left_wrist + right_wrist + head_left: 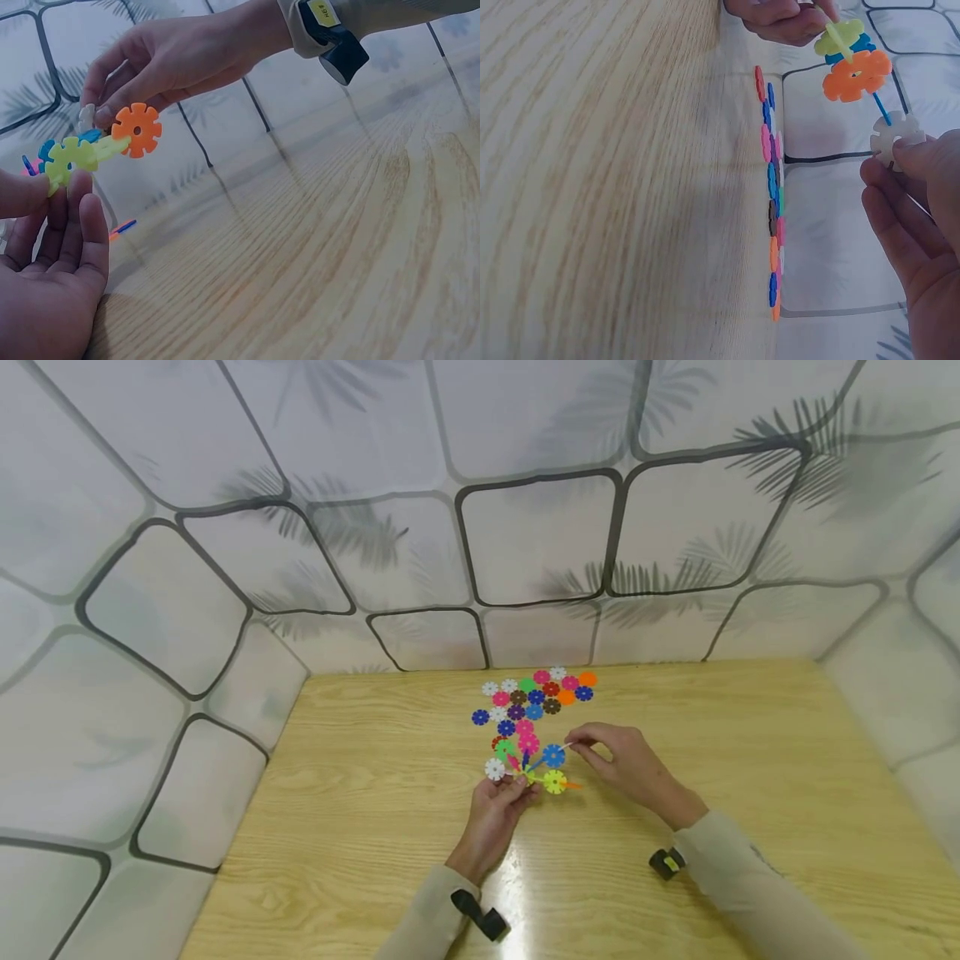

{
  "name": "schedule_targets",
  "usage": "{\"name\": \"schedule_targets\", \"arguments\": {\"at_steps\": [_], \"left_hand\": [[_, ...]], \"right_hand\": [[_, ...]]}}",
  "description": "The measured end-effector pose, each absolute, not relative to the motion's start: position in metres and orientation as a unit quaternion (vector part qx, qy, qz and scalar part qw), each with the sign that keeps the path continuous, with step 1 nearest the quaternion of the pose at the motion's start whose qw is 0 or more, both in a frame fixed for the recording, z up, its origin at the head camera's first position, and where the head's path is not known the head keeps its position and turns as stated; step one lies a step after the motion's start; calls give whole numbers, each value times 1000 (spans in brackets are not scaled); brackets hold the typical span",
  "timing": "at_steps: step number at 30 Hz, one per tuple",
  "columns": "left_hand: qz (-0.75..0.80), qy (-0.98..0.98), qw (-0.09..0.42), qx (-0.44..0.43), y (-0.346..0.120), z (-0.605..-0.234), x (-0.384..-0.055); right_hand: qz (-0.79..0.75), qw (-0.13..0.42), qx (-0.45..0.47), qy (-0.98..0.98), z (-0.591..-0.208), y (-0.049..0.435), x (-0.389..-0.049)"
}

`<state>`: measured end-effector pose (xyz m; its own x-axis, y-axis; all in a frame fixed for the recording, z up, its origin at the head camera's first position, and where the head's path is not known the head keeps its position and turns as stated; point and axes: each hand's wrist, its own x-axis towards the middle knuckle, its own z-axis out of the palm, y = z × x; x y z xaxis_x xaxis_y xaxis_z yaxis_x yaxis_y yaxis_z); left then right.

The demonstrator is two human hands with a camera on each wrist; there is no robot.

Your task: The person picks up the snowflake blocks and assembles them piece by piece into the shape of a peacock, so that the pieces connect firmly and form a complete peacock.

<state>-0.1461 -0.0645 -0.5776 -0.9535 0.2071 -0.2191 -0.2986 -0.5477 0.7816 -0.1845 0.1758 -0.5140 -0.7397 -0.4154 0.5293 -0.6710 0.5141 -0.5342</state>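
Observation:
My left hand (491,822) holds a cluster of interlocking snowflake discs by its yellow-green centre (71,160), raised off the table. Arms fan out from the centre: a blue disc (553,755), a yellow disc (555,782) with an orange disc (857,75) slotted at its outer side, a white disc (495,768), a green disc (505,749) and pink ones. Between thumb and fingers my right hand (633,764) pinches a white disc (891,139) against the blue disc's outer edge. In the right wrist view the two meet edge to edge; how deep the slots sit I cannot tell.
Several loose discs in many colours lie flat on the wooden table (360,827) behind the cluster, such as an orange disc (587,679) and a dark blue disc (480,717). A patterned fabric wall (540,543) encloses the table's back and sides.

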Motion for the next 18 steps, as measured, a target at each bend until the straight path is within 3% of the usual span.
{"name": "schedule_targets", "arguments": {"at_steps": [18], "left_hand": [[879,448,148,-62,-65,-576,-147]], "right_hand": [[376,182,335,-844,-516,173,-186]]}}
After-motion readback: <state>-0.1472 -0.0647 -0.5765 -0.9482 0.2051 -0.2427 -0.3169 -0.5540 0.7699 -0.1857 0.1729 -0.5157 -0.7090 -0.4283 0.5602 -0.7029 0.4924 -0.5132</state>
